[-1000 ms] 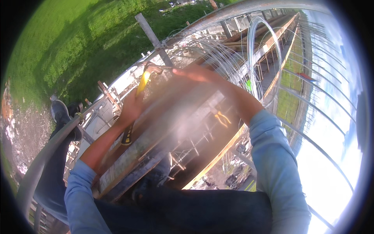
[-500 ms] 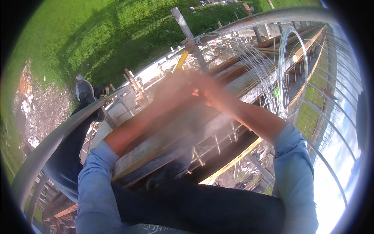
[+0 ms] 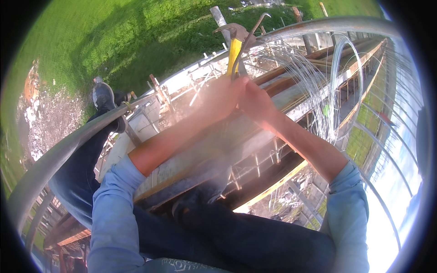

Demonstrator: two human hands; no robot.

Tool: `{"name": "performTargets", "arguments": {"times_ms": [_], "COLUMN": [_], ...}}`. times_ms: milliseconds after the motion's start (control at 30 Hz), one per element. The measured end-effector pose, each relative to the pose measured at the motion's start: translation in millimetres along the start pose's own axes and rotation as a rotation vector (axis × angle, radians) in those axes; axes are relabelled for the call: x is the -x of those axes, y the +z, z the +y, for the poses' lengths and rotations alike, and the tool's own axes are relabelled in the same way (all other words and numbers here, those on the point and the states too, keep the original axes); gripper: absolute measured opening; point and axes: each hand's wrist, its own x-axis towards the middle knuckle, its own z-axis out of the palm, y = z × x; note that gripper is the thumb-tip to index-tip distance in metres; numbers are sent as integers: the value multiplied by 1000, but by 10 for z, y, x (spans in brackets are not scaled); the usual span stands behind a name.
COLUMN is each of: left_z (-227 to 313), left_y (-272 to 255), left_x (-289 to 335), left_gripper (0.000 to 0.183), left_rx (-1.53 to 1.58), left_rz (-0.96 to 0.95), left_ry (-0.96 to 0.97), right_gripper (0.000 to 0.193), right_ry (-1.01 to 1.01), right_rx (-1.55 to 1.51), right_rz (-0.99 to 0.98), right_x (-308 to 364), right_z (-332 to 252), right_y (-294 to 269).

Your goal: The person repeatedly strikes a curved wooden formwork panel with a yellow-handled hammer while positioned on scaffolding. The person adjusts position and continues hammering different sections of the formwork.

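Note:
My hands meet in the middle of the view, both closed and blurred by haze or motion. My left hand (image 3: pixel 223 96) grips a claw hammer (image 3: pixel 234 51) with a yellow handle, its head upward. Beside the handle, touching or nearly so, rises a dark metal bar (image 3: pixel 249 41) with a curved, hooked tip. Its lower end goes in where the hands meet, and which hand holds it I cannot tell. My right hand (image 3: pixel 255 98) presses against the left; what lies in its fingers is hidden.
A bent metal pipe rail (image 3: pixel 68 145) runs at the left, and another pipe (image 3: pixel 327 26) crosses the back. Loops of thin wire (image 3: pixel 334 86) hang at the right by long timber boards (image 3: pixel 273 182). Below left are my shoe (image 3: pixel 104 96), rubble (image 3: pixel 59 113) and grass.
Both hands have risen slightly and shifted right. The hammer stands higher and more fully in view, and the hooked bar now shows beside it.

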Motion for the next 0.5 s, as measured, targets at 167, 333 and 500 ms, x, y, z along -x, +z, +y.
{"name": "performTargets", "arguments": {"times_ms": [167, 333, 500], "left_z": [205, 574, 848], "left_y": [51, 96, -392], "left_x": [83, 256, -4], "left_gripper": [52, 48, 31], "left_rx": [41, 157, 34], "left_rz": [-40, -203, 37], "left_ry": [89, 43, 595], "right_gripper": [52, 38, 33], "right_ry": [-35, -171, -122], "right_rx": [-129, -88, 255], "right_rz": [-187, -41, 236], "right_x": [-163, -212, 21], "right_z": [-164, -377, -918], "right_y": [-84, -190, -331]}}
